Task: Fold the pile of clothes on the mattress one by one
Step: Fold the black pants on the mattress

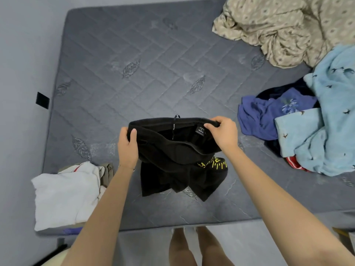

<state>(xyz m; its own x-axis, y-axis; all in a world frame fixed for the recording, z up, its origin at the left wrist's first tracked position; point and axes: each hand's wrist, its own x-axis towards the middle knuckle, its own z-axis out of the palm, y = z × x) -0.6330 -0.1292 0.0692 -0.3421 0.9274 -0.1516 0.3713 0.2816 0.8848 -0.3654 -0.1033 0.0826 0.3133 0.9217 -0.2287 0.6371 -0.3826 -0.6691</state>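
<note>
Both hands hold a pair of black shorts (180, 162) by the waistband, just over the near middle of the mattress (134, 54). The left hand (127, 146) has its fingers curled round one end of the band, and the right hand (223, 134) pinches the other end between thumb and fingers. The band gapes open, its near edge sagging, and the legs lie bunched and twisted on the mattress. Laid down like this, the shorts would likely fold crooked, with creases trapped inside. If either pinch slips, that side would drop into a heap. No basket, box or other container shows. The unfolded pile (288, 120) lies loose on the mattress to the right, and a folded white garment (63, 194) sits near the left corner, close to the edge.
</note>
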